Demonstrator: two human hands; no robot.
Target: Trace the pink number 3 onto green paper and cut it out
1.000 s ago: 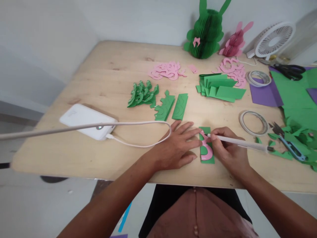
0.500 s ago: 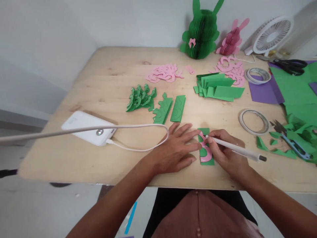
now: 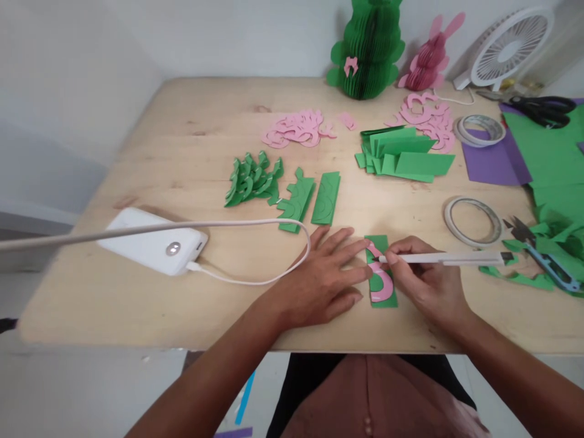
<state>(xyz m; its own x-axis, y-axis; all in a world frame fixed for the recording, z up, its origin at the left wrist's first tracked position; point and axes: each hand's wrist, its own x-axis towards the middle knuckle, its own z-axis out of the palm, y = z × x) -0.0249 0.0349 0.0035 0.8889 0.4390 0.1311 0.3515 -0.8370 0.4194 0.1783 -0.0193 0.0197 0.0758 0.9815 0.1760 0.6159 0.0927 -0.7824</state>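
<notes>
A pale wooden table, pushed against a white wall, is seen from above. At its back, a pleated green paper figure is placed, with a white fan set farther right. The left hand is laid palm down near the front edge, its fingers spread apart. To its right, the right hand is curled, with thumb and fingertips clamped on a white pen. Left of both hands, a white power bank is laid with a cable plugged into it. Beyond the hands, a pile of folded green papers is heaped. Between the two hands, a narrow green strip is laid flat, its length running away from the table's front edge. On top of it is placed the smallest piece, a curved pink cutout. The cutout's left side is met by two left fingertips, one near its far end and one near its middle; the left thumb is kept just off the strip. The pen's tip is held at the cutout's narrow middle, from the right.
</notes>
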